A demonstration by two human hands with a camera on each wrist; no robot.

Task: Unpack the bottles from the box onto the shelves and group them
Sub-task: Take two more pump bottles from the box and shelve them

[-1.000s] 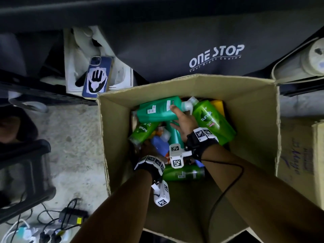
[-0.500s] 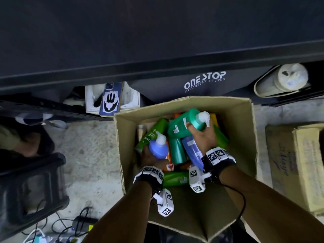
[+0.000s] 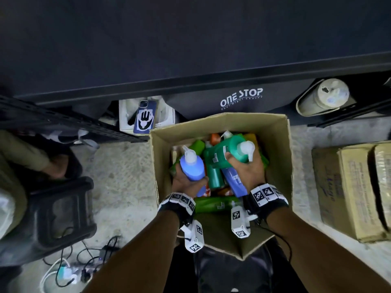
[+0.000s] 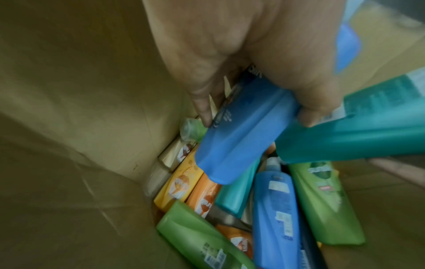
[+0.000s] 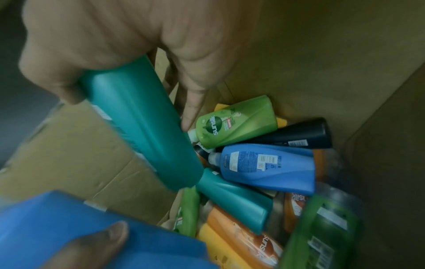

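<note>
Both bottles now stand higher, near the box [image 3: 275, 132] rim. Left hand [image 3: 186, 182] grasps the blue bottle [image 3: 191, 166] by its body, right hand [image 3: 246, 172] the teal bottle [image 3: 226, 152], caps upward, probably to carry both out together; other bottles lie below.

left hand [image 3: 186, 182]: blue bottle [image 3: 191, 168] | right hand [image 3: 246, 172]: seemingly teal bottle [image 3: 228, 152]

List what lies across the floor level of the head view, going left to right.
Black stool → blue bottle in the left hand → teal bottle in the right hand → closed carton.
</note>
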